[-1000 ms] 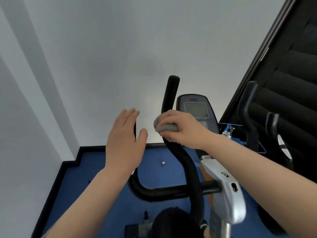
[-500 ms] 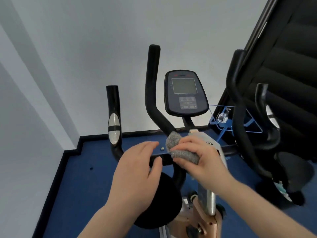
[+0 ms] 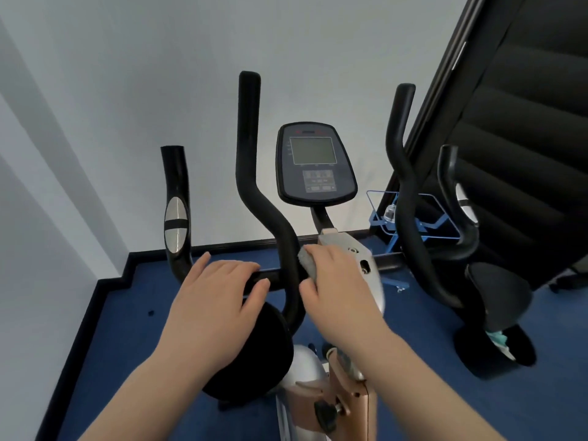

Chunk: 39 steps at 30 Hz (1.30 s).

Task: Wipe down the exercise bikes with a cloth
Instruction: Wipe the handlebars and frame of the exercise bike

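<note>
An exercise bike fills the middle of the head view, with black foam handlebars [image 3: 246, 160] and a dark console [image 3: 315, 165] with a grey screen. My right hand [image 3: 339, 289] is closed on a small grey cloth [image 3: 306, 261], pressed against the lower bend of the inner left handlebar where it meets the crossbar. My left hand [image 3: 219, 300] rests on the black crossbar [image 3: 270, 276] just left of that bend, fingers curled over it. The cloth is mostly hidden under my fingers. The outer left grip [image 3: 175, 218] carries a silver sensor pad.
A white wall stands close behind the bike. Blue carpet [image 3: 127, 329] covers the floor. A black padded panel [image 3: 525, 122] leans at the right. The right handlebars [image 3: 402, 186] rise beside it. A blue wire rack [image 3: 388, 214] holds a small clear bottle. A black bin [image 3: 496, 348] sits low right.
My right hand slid the cloth down the inner left handlebar to its lower bend. My left hand dropped from mid-air onto the crossbar. The view pulled back from the bike.
</note>
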Tool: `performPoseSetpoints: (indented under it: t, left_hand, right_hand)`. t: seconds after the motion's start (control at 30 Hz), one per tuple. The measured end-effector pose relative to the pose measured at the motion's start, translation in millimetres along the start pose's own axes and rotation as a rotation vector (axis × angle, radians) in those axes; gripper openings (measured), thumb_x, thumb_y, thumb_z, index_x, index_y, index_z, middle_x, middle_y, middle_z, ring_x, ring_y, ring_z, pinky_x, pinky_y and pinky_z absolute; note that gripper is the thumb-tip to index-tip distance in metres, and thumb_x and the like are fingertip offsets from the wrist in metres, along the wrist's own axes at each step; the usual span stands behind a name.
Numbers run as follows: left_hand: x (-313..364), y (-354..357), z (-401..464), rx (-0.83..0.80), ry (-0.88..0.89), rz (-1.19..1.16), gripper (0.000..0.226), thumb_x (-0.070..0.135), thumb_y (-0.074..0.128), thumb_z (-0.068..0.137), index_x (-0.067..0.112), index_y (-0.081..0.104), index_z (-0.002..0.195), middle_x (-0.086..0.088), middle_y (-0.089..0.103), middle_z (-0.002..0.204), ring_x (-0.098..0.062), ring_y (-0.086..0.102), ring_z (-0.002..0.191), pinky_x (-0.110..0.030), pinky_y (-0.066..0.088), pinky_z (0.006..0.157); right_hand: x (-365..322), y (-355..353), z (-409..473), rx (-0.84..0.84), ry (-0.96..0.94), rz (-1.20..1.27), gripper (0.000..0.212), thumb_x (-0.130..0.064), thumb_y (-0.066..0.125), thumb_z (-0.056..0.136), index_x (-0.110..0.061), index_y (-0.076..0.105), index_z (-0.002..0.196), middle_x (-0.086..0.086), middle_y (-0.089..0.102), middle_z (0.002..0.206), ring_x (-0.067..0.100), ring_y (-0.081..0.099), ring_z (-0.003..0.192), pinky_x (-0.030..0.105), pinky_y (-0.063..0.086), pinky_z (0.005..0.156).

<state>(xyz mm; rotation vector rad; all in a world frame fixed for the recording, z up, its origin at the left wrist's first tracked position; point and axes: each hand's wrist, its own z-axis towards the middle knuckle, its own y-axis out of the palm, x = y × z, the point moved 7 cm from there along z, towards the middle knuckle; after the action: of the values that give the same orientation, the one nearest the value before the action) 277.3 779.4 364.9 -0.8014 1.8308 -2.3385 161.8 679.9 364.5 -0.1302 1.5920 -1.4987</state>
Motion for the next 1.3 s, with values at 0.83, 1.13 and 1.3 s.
performPoseSetpoints:
  t: [0.83, 1.13, 1.3]
  left_hand:
    - [-6, -3, -2, 0.078, -0.085, -0.042, 0.034, 0.042, 0.039, 0.092, 0.029, 0.060, 0.115, 0.017, 0.064, 0.108, -0.004, 0.054, 0.108, -0.027, 0.014, 0.115]
    - [-6, -5, -3, 0.083, -0.101, -0.039, 0.034, 0.041, 0.041, 0.091, 0.027, 0.062, 0.114, 0.014, 0.066, 0.106, -0.007, 0.057, 0.105, -0.028, 0.016, 0.113]
    - [-8, -10, -6, 0.151, -0.113, -0.081, 0.030, 0.036, 0.046, 0.091, 0.026, 0.062, 0.115, 0.013, 0.066, 0.109, -0.008, 0.055, 0.104, -0.029, 0.027, 0.109]
  right_hand:
    - [45, -79, 43, 0.283, 0.027, -0.067, 0.026, -0.014, 0.063, 0.082, -0.019, 0.069, 0.106, 0.004, 0.064, 0.104, 0.023, 0.057, 0.099, 0.031, 0.042, 0.084]
    - [26, -14, -17, -0.184, -0.099, -0.049, 0.019, -0.022, 0.063, 0.081, -0.031, 0.069, 0.097, -0.015, 0.061, 0.095, 0.006, 0.055, 0.089, 0.030, 0.050, 0.078]
    - [10, -38, 0, 0.027, -0.095, 0.127, 0.025, -0.014, 0.066, 0.080, -0.034, 0.069, 0.095, -0.019, 0.064, 0.091, 0.000, 0.057, 0.089, 0.026, 0.048, 0.080]
